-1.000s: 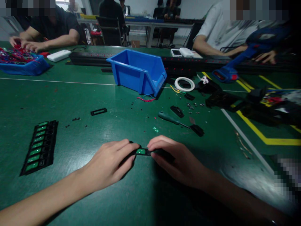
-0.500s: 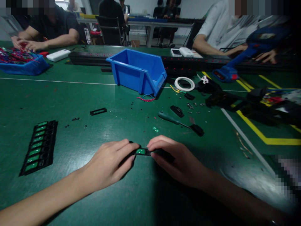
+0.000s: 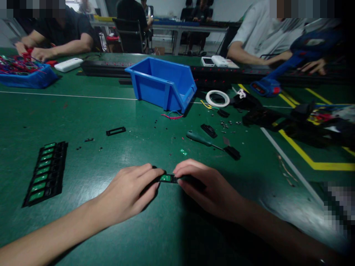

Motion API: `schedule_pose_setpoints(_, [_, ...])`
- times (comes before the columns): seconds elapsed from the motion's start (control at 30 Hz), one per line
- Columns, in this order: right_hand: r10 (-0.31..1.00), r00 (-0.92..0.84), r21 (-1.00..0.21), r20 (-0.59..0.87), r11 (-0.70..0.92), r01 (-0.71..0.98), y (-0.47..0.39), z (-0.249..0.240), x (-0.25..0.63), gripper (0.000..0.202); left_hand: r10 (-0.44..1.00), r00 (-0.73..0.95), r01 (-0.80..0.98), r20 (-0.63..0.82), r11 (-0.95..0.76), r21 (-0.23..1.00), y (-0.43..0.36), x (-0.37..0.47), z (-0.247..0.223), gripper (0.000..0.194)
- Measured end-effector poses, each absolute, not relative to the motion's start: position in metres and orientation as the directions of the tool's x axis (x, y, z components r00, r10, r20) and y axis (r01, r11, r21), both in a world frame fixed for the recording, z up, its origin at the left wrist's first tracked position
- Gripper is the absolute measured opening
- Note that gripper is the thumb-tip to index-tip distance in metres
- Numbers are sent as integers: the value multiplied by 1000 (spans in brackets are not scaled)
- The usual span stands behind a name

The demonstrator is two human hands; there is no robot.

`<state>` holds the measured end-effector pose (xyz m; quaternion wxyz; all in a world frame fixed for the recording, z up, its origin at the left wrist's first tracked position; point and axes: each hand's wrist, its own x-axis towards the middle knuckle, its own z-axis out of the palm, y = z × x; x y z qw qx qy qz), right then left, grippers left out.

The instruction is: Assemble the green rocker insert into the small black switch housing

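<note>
Between my hands is a small black plastic housing with a green circuit board in it, low over the green table. My left hand is closed on its left end, thumb below and fingers above. My right hand pinches the right end, and its fingers hide that part. A loose green board piece lies just beyond my right fingertips. To the left rests a row of black housings with green boards, set side by side. Farther off sits an empty black frame.
A blue bin stands ahead. Right of it lie a roll of white tape, loose screws, a green-handled screwdriver and a blue power drill. A blue tray of wires is at far left. Co-workers sit across the table.
My hands and the housing hold practically still. Across the table at left, a co-worker's hands have shifted slightly over red wires.
</note>
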<state>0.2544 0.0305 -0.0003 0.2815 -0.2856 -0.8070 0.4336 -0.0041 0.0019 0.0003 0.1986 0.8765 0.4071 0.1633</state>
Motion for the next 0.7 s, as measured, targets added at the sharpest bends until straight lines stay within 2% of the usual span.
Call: schedule_pose_setpoints(0.7, [695,-686,-856,215,472,210,31,-2,255,22,780,612,645,129,-587,490,3,-4,-1,31])
